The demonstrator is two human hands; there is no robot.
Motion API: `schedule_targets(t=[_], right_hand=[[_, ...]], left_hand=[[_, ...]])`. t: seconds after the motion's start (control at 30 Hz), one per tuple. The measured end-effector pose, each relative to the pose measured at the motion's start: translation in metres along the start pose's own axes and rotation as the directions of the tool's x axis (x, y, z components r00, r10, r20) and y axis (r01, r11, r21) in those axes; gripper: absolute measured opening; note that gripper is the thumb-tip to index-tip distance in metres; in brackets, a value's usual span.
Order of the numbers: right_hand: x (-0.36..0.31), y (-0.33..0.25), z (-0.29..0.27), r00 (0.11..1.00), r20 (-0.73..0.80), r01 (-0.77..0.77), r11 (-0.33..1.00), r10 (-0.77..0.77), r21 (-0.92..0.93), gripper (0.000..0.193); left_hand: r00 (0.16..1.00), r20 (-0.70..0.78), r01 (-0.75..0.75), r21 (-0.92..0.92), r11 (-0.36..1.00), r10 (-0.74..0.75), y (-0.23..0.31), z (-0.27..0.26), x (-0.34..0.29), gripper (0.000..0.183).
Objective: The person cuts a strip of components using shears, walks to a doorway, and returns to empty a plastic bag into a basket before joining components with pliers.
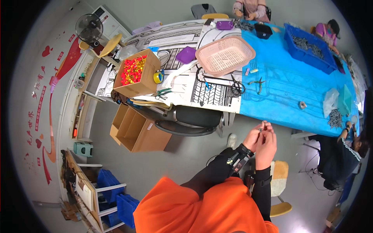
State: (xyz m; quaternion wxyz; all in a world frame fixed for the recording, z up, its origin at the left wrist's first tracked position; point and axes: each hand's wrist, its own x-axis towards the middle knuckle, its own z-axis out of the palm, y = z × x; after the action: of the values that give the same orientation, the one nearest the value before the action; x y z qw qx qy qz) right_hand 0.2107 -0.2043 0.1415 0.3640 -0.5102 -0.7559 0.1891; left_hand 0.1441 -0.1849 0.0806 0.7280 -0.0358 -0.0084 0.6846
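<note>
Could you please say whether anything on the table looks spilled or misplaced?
Possibly: small grey pieces lie loose on the blue cover beside the teal bin, whereas similar ones sit in the blue crate.

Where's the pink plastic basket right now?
In the head view, the pink basket sits on the table right of a purple tray, its right end over the edge of the blue cover.

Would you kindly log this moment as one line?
Left hand: pinching small item, kind unclear | Right hand: on same item | Ahead: partly blue-covered table, pink basket, carton of red pieces
</note>
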Motion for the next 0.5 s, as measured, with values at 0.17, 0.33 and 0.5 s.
schedule_targets(t=[0.17,0.33,0.5], right_hand=[[-0.028,-0.041,-0.015,0.999,-0.033,-0.041,0.994,0.037,-0.103,0.007],[-0.044,-0.077,-0.002,0.998,-0.009,-0.055,0.976,0.059,0.209,0.007],[-0.044,-0.08,0.047,0.912,-0.064,-0.115,0.402,0.405,0.908,0.025]], left_hand=[[0.982,0.169,-0.07,-0.055,0.996,0.079,0.008,0.009,-0.031,0.006],[0.99,0.102,-0.114,0.184,0.976,0.096,0.045,0.034,-0.064,0.01],[0.938,0.219,-0.342,0.729,0.593,0.27,0.075,0.057,-0.081,0.002]])
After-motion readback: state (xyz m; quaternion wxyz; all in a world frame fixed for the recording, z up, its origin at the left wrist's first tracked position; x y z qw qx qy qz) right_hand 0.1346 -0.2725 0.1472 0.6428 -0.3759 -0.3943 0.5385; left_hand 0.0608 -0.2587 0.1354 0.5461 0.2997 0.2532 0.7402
